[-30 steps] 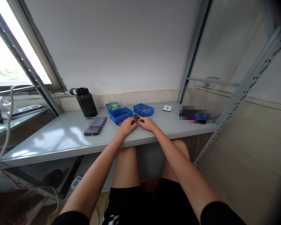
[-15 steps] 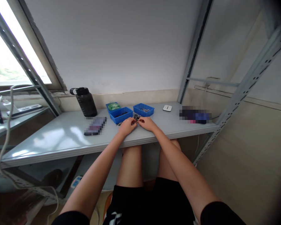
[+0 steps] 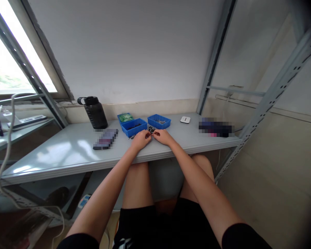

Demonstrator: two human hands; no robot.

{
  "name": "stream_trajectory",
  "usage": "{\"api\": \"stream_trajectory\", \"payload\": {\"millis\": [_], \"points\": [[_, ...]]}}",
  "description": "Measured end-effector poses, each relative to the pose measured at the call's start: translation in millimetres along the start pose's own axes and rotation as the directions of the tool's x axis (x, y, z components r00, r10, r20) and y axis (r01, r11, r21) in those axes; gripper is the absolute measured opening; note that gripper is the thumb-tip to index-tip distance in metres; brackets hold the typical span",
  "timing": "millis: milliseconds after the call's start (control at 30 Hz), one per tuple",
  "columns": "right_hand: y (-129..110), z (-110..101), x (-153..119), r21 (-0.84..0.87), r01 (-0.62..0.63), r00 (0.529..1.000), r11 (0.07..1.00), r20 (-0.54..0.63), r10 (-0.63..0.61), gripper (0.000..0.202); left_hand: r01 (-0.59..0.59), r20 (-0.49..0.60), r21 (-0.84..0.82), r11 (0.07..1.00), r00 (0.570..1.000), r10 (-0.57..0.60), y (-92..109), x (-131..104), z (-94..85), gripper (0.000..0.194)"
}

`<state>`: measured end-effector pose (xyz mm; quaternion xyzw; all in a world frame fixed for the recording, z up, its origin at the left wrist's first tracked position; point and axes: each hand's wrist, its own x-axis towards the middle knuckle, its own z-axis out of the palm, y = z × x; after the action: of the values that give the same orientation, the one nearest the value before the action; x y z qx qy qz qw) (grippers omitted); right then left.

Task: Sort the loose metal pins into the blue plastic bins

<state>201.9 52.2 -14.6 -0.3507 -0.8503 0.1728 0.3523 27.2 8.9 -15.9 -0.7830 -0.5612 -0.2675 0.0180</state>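
Note:
My left hand (image 3: 141, 139) and my right hand (image 3: 162, 137) meet over the table, fingertips almost touching. Both are closed in a pinch, and whatever sits between the fingers is too small to name. Just behind them lies a pile of small dark and silvery pieces (image 3: 151, 129), partly covered by the hands; more thin pieces (image 3: 132, 137) stick out left of my left hand. A blue bin (image 3: 131, 132) with dark small parts stands behind my left hand. Behind my right hand is another blue bin (image 3: 162, 126), holding thin silvery pieces.
At the back, a third blue bin holds a green packet (image 3: 125, 118). A black bottle (image 3: 96, 114) and a blurred flat object (image 3: 105, 139) stand to the left on the grey table (image 3: 67, 162). Rightward are a white square item (image 3: 185, 119) and a blurred dark bundle (image 3: 216, 128).
My legs under the table have spread apart. Both hands stay in nearly the same place, still pinched together; the bins and pile have not moved.

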Motion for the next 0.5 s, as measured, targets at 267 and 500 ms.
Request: {"api": "stream_trajectory", "payload": {"millis": [267, 500], "points": [[-0.8, -1.1, -0.6, -0.001, -0.003, 1.000, 1.000, 0.008, 0.003, 0.016, 0.003, -0.006, -0.004, 1.000, 1.000, -0.003, 0.0, -0.5, 0.5, 0.023], [-2.6, -1.7, -0.7, 0.001, -0.011, 1.000, 1.000, 0.016, 0.011, 0.016, 0.001, -0.024, -0.022, 1.000, 1.000, -0.002, -1.2, -0.1, 1.2, 0.023]]}}
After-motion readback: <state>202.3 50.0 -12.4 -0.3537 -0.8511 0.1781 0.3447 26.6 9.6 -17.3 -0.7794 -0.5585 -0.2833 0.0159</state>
